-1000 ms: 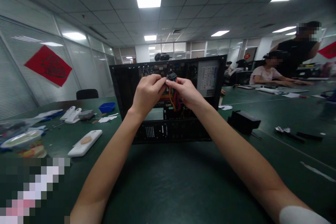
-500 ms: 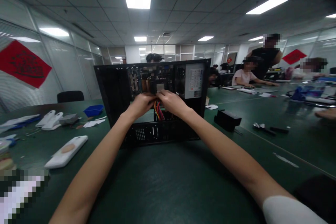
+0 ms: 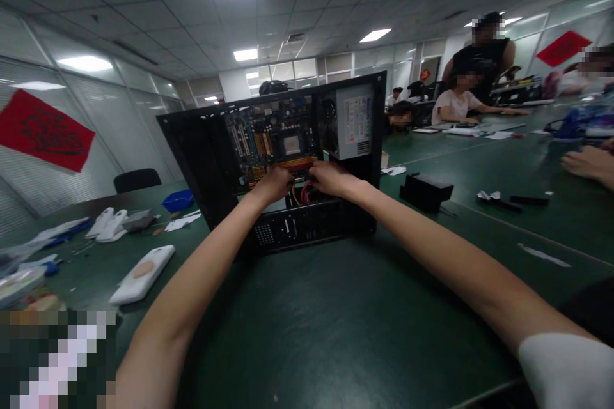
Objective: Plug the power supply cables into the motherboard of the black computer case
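Observation:
An open black computer case point(image 3: 206, 160) stands on the green table point(image 3: 336, 319), with its motherboard point(image 3: 273, 137) and grey power supply point(image 3: 355, 120) showing. Both my hands reach inside it, low down near the board's lower edge. My left hand point(image 3: 274, 183) is closed, and my right hand point(image 3: 326, 179) is closed too, both around a bundle of red, yellow and black cables point(image 3: 303, 190) between them. The cable plug itself is hidden by my fingers.
A black box point(image 3: 426, 190) lies right of the case. White handset-like parts point(image 3: 142, 273), a blue tray point(image 3: 176, 200) and small tools lie at the left. Other people sit and stand at the far right; someone's hand point(image 3: 589, 163) rests on the table edge there.
My hands have moved down from in front of the upper motherboard to its lower edge, taking the cable plug with them. The camera has shifted, so the case sits higher and tilted.

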Demonstrator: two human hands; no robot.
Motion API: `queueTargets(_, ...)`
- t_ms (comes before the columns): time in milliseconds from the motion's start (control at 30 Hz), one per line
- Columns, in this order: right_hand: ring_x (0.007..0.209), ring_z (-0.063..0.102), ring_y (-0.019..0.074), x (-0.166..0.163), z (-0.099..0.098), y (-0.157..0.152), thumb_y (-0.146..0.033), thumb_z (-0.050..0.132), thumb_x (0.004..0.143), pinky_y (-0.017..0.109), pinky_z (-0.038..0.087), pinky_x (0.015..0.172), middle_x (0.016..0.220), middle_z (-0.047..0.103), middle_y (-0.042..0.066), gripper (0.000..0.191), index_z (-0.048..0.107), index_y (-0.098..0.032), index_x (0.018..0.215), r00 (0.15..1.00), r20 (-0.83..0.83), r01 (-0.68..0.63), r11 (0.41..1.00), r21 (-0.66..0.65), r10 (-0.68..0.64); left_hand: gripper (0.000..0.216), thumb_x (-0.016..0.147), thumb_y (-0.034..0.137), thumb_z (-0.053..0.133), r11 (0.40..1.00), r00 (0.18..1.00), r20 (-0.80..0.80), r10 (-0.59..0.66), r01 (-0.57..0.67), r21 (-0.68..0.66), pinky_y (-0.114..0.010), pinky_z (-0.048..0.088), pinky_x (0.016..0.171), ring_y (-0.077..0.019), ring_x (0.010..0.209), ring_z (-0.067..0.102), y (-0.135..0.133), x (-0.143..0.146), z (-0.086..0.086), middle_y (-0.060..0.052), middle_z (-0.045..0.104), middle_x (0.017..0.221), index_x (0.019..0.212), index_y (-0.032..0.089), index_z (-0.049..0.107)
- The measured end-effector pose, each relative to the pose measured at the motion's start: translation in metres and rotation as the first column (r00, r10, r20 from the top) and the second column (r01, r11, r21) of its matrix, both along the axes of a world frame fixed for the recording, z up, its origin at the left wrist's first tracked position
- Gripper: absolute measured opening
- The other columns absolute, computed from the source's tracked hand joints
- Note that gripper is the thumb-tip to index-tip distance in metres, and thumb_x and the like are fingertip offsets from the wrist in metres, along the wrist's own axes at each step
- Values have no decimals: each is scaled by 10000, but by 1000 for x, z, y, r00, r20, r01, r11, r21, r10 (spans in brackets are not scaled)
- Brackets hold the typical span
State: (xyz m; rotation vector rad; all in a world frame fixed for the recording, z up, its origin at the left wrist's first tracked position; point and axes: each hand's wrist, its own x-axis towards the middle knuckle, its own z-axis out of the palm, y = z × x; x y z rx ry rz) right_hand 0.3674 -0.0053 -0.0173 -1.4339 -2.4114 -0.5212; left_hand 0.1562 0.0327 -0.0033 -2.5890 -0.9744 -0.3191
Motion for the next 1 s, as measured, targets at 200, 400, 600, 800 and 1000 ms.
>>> queueTargets(200,1040,702,294,-3,-3,6,-201,593,932,310,491,772,1169,704,185,231,748,-118,1083,999,45,-26,999,-31,27,279,917,102,580,998,998,41,55,-54,-29,-349,540,947,-276,1065,719,-6,-3,-6,-161,769,1099,1057,139,819)
queueTargets(400,1083,692,306,-5,0,5,-217,560,964,320,494,796,1190,695,186,262,743,-115,1121,996,69,-51,998,-48,54,298,931,127,562,990,990,9,138,-138,-16,-365,546,940,-292,1066,719,-11,0,-5,-186,764,1088,1090,127,813)
queueTargets(600,1039,701,292,-13,5,0,-199,521,977,324,508,802,1210,684,203,297,743,-108,1152,993,96,-60,997,-52,65,303,945,147,527,968,968,29,248,-247,-36,-350,555,904,-288,1062,724,-11,6,-7,-191,759,1101,1072,133,802)
queueTargets(800,1009,711,286,-23,11,10,-117,440,992,335,507,791,1211,685,198,345,746,-101,1150,973,168,-159,987,-8,158,319,943,108,504,973,973,49,226,-224,-52,-414,549,942,-326,1071,718,-6,5,-7,-233,746,1122,1061,108,801)
queueTargets(1000,1010,717,288,-26,6,16,-129,470,983,346,514,834,1185,705,211,325,742,-78,1152,976,158,-155,988,10,151,236,942,142,586,986,983,93,156,-149,-73,-403,540,970,-328,1090,712,-6,2,-7,-214,761,1081,989,119,816)
